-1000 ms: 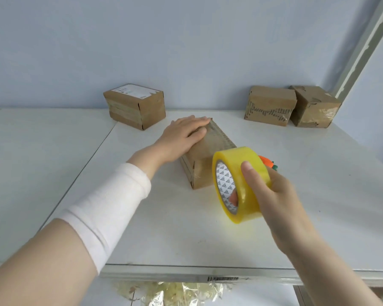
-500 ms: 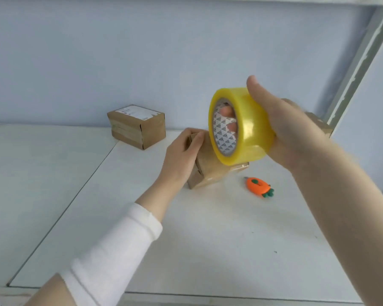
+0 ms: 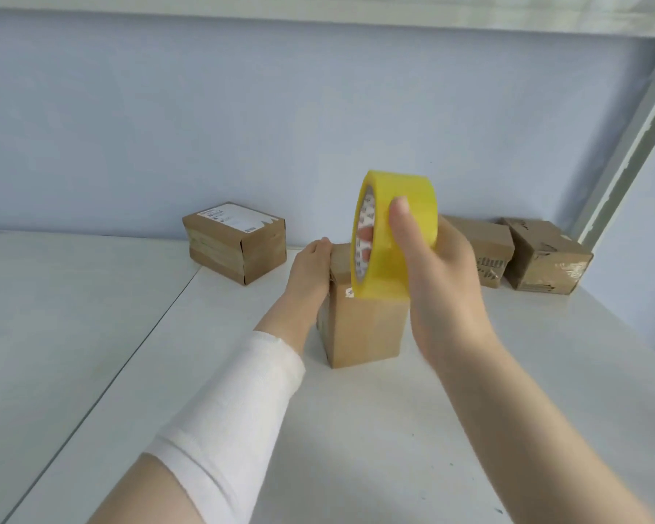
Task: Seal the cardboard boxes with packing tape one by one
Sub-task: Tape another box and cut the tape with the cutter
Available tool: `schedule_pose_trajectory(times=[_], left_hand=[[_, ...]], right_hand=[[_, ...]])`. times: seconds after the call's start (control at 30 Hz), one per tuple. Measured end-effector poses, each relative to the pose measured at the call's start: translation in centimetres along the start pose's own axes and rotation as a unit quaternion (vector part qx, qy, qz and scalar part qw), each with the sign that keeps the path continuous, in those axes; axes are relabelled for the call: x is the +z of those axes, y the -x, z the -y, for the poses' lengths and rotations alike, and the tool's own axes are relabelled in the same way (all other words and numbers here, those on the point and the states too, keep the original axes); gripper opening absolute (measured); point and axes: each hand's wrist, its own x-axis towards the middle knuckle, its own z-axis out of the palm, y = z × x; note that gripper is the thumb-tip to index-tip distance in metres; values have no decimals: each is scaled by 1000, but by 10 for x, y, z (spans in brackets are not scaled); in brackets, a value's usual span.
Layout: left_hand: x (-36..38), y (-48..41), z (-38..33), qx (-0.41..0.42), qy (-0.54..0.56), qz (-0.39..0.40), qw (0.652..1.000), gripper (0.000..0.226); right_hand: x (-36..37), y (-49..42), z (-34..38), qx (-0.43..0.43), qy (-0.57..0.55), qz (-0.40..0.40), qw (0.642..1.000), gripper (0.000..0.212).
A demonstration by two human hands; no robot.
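Head view: our right hand [image 3: 443, 281], thumb outside and fingers through the core, has lowered the tape roll [image 3: 398, 236] onto the now upright box [image 3: 363, 327] at centre. Taping can likely begin. Our left hand [image 3: 311, 274] braces its 9 o'clock side. With those fingers hidden, we cannot tell the grip.

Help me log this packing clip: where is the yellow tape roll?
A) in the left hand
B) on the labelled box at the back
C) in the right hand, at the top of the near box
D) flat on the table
C: the right hand grips the tape roll, its lower edge at the top of the box that the left hand rests against.
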Motion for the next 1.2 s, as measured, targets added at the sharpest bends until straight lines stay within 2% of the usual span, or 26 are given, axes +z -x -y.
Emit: schedule_pose_trajectory(times=[0.13,0.23,0.33,0.43,0.53,0.63,0.7,0.73,0.83,0.87,0.93,0.97,1.03,1.07,1.13,1.2], left_hand=[[2,-1,2,-4,8,-1,1000,29],[2,0,1,-15,20,-1,1000,28],[1,0,0,-21,17,-2,1000,34],[2,0,-3,-20,-9,-2,1000,36],[3,1,-4,-33,-7,-12,999,39],[1,4,-3,-27,-18,32,999,45],[-10,12,2,25,-2,80,996,52],[-17,18,7,83,3,106,991,51],[-37,34,22,236,-94,192,948,44],[-39,37,23,256,-125,204,936,44],[-39,40,19,272,-118,163,941,38],[-37,39,15,264,-90,125,952,28],[-33,39,6,185,-7,75,980,11],[-30,36,4,124,20,74,989,18],[-23,32,8,22,-17,85,996,37],[-17,28,20,14,-76,39,996,39]], right_hand=[[-5,25,-10,-22,-60,0,998,35],[-7,22,-7,-20,-33,22,999,38],[-15,45,-10,11,-59,-45,997,41],[-19,88,-23,60,-39,-31,997,50],[-17,102,-40,112,-31,-22,993,47],[-14,97,-42,116,-8,-3,993,49],[-16,97,-40,109,-14,-7,994,47],[-18,98,-39,107,-20,-7,994,46],[-25,95,-35,114,-18,-8,993,40],[-25,91,-30,115,-14,-5,993,38],[-27,77,-11,98,0,40,994,47],[-28,67,2,85,0,76,993,48],[-30,42,28,89,-21,145,985,42],[-30,27,37,110,-36,164,980,42],[-24,-1,41,171,-24,174,969,50],[-13,-17,34,219,3,159,963,52]])
